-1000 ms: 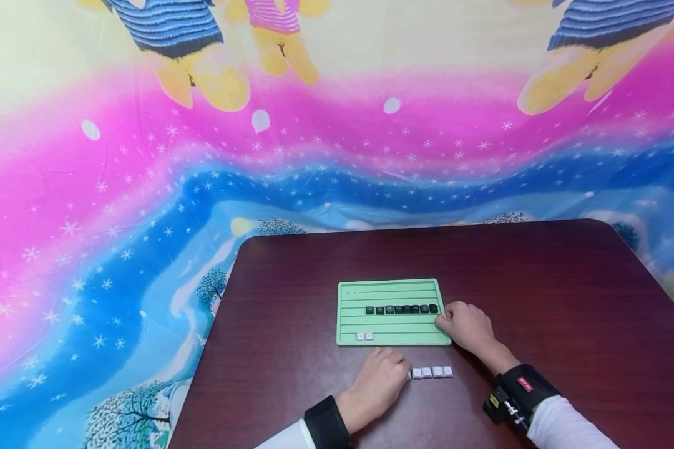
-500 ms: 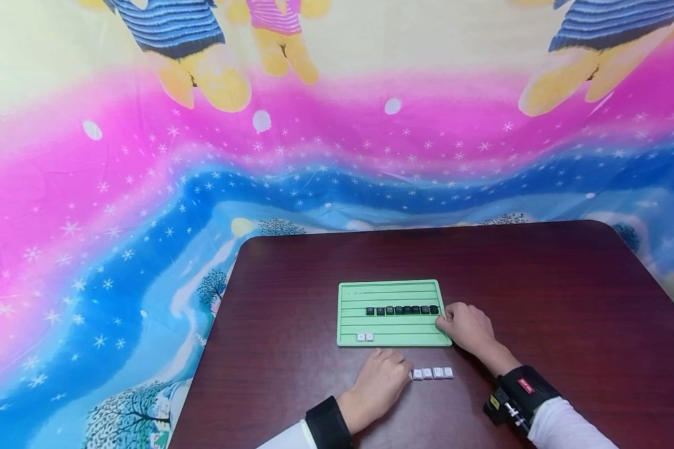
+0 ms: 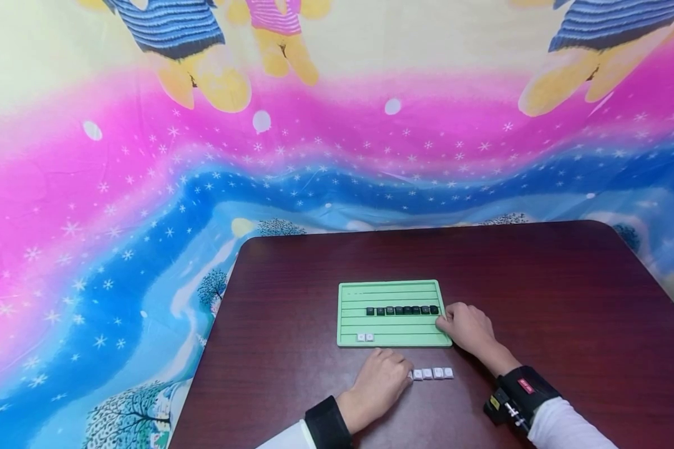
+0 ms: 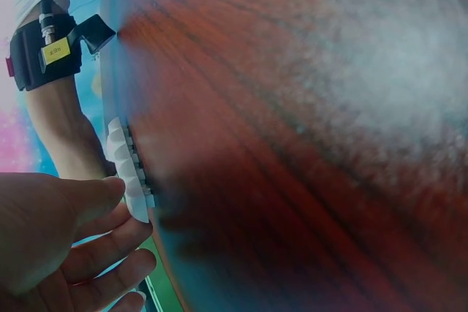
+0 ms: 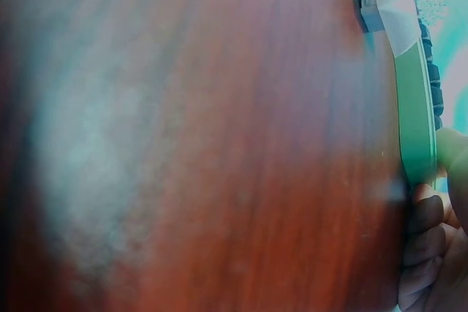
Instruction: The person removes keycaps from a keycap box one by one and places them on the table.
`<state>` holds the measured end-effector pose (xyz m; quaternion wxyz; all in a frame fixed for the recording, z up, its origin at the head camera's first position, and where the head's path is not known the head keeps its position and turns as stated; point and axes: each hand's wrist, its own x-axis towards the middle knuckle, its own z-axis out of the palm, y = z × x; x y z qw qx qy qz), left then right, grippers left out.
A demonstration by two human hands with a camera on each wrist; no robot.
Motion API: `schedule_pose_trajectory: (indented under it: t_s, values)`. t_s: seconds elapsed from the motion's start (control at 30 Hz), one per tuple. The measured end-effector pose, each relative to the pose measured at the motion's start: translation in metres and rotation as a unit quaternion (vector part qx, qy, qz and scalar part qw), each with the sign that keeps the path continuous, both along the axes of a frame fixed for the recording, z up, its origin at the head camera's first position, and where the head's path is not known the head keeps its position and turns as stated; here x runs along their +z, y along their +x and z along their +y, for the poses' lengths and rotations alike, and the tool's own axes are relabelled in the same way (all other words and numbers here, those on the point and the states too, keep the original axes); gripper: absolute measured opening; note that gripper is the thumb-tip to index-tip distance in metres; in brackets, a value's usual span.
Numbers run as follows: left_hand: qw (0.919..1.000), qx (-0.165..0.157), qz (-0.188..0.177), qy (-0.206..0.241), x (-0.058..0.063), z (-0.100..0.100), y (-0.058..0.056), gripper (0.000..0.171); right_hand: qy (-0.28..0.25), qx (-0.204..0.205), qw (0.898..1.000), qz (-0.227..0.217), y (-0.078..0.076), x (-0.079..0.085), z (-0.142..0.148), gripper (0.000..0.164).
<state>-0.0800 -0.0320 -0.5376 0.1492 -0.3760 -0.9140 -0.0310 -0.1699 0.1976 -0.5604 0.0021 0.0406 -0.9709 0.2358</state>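
In the head view a green grooved board [image 3: 393, 327] lies on the table. A row of black keycaps [image 3: 407, 310] sits in one of its middle grooves, and two white keycaps [image 3: 365, 337] are in a lower groove near the left. My right hand [image 3: 468, 327] grips the board's right edge, thumb on top and fingers curled against the side. Below the board, several white keycaps [image 3: 432, 373] stand in a row on the table. At that row's left end my left hand [image 3: 379, 383] pinches a white keycap [image 4: 137, 208] between thumb and index finger, mostly hidden from the head view.
The dark red-brown table [image 3: 292, 299] reaches back to a colourful printed cloth [image 3: 337, 137]. A black wrist strap [image 3: 328, 421] is on the left arm, and a strap with a small camera [image 3: 502, 405] is on the right.
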Motion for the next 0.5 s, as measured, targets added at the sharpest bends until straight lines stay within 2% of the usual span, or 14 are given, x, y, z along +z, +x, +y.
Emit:
schedule_pose_trajectory:
  t_s: [0.23, 0.5]
  values:
    - [0.9999, -0.002, -0.008, 0.008, 0.0028, -0.0013, -0.0021, 0.011, -0.002, 0.003, 1.0, -0.002, -0.0008, 0.0002, 0.0003, 0.032]
    - [0.9998, 0.01, -0.017, 0.011, 0.006, -0.0034, -0.0048, 0.01, -0.004, 0.007, 1.0, 0.0, -0.0007, 0.0011, 0.0006, 0.033]
